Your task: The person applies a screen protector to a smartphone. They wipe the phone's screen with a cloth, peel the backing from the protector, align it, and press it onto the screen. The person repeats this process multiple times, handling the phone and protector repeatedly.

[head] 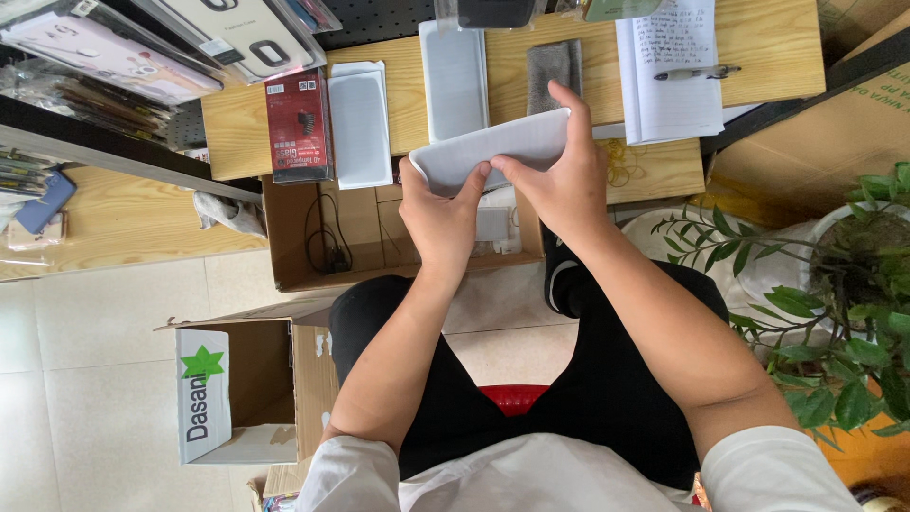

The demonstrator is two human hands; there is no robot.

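Flat white rectangular sleeve (pixel 493 152), smooth and matte, rounded corners, held tilted above the light wood-grain bench (pixel 758 47). Left hand (pixel 444 213) pinched on the lower left corner, thumb on top. Right hand (pixel 559 175) clamped on the right half, fingers wrapped over the upper edge. Hands close together, thumbs nearly touching at the sleeve's lower edge. Behind on the bench: two more white sleeves (pixel 453 81), a glossy red box (pixel 299 123), a grey cloth (pixel 553 68), lined notebook (pixel 671 66) with pen (pixel 697 72). Open cardboard box (pixel 379 237) below the hands.
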